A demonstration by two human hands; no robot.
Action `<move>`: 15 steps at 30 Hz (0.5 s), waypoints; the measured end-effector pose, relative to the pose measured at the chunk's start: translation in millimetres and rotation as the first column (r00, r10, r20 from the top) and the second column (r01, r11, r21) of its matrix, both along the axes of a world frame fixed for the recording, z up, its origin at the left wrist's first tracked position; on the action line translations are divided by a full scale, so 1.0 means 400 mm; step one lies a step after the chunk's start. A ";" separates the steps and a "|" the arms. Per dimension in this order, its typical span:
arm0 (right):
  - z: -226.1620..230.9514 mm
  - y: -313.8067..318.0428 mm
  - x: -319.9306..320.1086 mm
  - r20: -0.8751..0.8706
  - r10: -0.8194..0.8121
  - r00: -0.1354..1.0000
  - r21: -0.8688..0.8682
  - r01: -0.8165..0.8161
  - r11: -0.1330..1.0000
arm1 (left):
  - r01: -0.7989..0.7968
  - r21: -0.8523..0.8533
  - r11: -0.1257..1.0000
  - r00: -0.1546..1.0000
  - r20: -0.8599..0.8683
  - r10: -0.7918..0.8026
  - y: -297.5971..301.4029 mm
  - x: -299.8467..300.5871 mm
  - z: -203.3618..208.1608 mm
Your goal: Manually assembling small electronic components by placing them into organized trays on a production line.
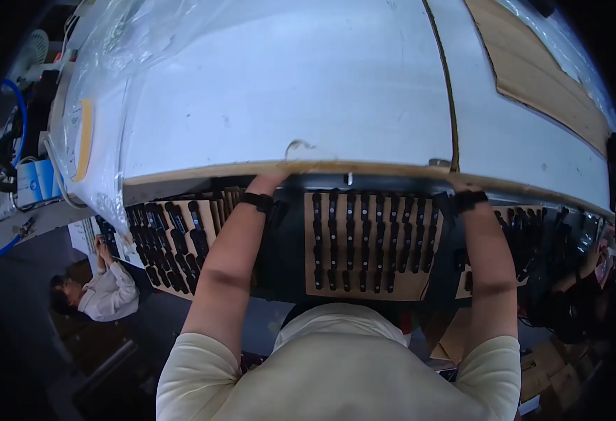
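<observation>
The board (409, 289) of black parts (350, 244) lies between your forearms on the dark bench (280, 256). It looks like cardboard: probably light, stiff enough to stay flat, but apt to bow under the rows. The parts look hard and smooth, perhaps loose enough to slide if you tilt it, so the bare side margins seem the best hold, with both hands level.

Your left hand (271, 181) and right hand (460, 182) go in at the shelf's near edge, well apart. Your fingers are hidden there, so I cannot tell whether either grips anything.

Similar boards lie on each side: the left board (208, 217) and the right board (462, 286). The white shelf (294, 91) spreads ahead, with clear plastic (132, 35) at its left and a brown sheet (532, 63) at its right. A co-worker (111, 291) is off to your left.
</observation>
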State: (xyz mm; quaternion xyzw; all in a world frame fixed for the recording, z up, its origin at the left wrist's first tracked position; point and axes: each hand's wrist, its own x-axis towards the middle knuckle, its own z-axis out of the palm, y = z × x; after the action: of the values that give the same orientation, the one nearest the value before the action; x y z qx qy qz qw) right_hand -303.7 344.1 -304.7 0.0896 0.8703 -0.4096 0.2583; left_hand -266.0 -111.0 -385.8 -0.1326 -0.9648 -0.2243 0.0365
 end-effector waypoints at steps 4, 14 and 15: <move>0.118 -0.058 0.084 0.073 -0.240 0.968 -0.426 0.248 0.870 | -0.206 0.383 0.900 0.950 0.300 0.089 0.107 0.067 0.178; 0.469 -0.299 0.553 -0.172 -0.148 0.974 -0.701 -0.015 0.713 | 0.024 0.781 0.624 0.951 0.175 -0.256 0.251 0.423 0.623; 0.487 -0.317 0.569 -0.167 -0.148 0.975 -0.702 -0.012 0.712 | 0.096 0.786 0.611 0.950 0.111 -0.293 0.253 0.444 0.653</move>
State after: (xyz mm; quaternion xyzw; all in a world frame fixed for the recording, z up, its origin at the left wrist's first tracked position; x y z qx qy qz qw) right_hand -76.2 217.3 -110.0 -0.0262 0.6694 -0.7242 0.1638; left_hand -88.3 -10.0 -124.7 -0.1821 -0.7525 -0.6312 -0.0462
